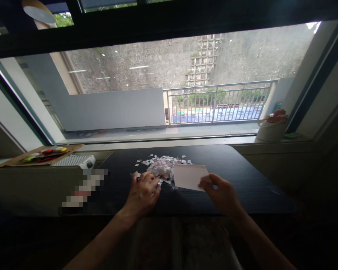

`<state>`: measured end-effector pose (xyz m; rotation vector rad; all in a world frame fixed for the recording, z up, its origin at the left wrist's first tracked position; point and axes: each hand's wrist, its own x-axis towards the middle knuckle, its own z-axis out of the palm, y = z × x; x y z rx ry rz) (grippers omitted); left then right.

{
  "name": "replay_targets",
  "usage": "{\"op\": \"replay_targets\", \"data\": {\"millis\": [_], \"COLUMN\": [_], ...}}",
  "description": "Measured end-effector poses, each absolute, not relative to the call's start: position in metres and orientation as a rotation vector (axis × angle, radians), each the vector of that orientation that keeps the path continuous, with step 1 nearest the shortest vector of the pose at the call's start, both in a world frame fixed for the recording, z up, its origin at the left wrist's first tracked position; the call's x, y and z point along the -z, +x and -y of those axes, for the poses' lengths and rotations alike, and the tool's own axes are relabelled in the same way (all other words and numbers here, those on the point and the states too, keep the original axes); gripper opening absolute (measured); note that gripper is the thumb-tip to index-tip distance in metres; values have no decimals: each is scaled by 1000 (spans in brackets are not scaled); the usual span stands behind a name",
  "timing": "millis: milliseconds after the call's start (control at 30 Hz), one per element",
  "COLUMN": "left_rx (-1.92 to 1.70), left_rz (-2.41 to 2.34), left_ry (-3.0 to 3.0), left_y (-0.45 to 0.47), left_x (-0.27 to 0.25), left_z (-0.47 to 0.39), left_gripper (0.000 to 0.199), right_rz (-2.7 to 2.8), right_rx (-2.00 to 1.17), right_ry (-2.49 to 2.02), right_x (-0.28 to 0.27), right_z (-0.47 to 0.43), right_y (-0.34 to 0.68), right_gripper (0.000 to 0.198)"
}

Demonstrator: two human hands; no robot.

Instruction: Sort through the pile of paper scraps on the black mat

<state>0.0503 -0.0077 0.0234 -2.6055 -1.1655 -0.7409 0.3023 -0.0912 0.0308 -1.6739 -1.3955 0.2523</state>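
A heap of small cut paper pieces [162,165] lies on the dark table [228,161], with a few pieces scattered round its edges. My left hand [143,191] is at the near left side of the heap, its fingers spread and bent down towards the tabletop. Some scraps show by its fingertips. Between the thumb and fingers of my right hand [222,191] is a white rectangular card [189,176] with a small hole near one corner. The card is tilted, and its left edge stands against the right side of the heap, hiding part of it.
Beyond the table runs a window sill with a white bucket [272,129] at the right, orange things on its top. To the left are a pale appliance with a knob [84,162] and a brown board [70,150] bearing coloured items. A blurred-out patch covers the table's left edge.
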Motion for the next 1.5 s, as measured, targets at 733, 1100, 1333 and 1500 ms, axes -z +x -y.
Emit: {"op": "replay_targets", "data": {"millis": [733, 1100, 1333, 1500], "left_rx": [1249, 1226, 1213, 1207], "left_rz": [1481, 1490, 1504, 1514], "left_ry": [-2305, -2337, -2344, -2344], "left_y": [6, 7, 7, 8], "left_x": [2, 1, 0, 1], "left_z": [-16, -14, -13, -13], "left_gripper": [24, 23, 24, 24], "right_rz": [1254, 1196, 1204, 1245], "right_rx": [-534, -658, -746, -741], "right_ry": [-1636, -1547, -1532, -1489], "right_x": [-10, -18, -19, -24], "right_z": [116, 122, 126, 124], "right_y": [282, 275, 268, 263], "right_gripper": [21, 22, 21, 21]}}
